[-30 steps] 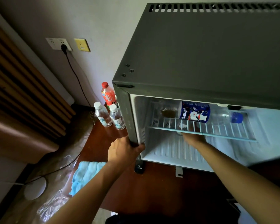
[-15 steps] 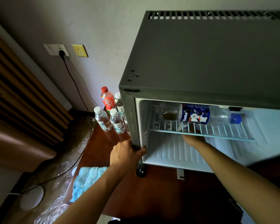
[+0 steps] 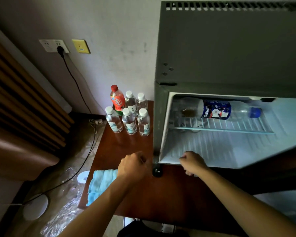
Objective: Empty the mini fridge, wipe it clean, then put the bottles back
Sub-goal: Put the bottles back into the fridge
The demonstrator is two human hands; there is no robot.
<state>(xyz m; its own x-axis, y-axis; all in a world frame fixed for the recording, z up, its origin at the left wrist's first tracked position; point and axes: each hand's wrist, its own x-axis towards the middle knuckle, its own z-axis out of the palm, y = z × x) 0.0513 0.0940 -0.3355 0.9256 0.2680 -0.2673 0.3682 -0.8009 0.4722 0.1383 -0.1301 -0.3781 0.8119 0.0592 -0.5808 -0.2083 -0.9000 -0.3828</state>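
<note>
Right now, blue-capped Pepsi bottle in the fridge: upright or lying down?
Lying down. The blue-capped Pepsi bottle rests on its side across the white wire shelf, cap pointing right.

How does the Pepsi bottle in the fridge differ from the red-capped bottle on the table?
The Pepsi bottle lies on its side on the wire shelf inside the fridge; the red-capped bottle stands upright on the table among the water bottles. The Pepsi bottle has a blue cap and blue label; the red-capped bottle has a red and green label. The Pepsi bottle looks nearly empty. Both look like plastic soft-drink bottles with their caps on.
</note>
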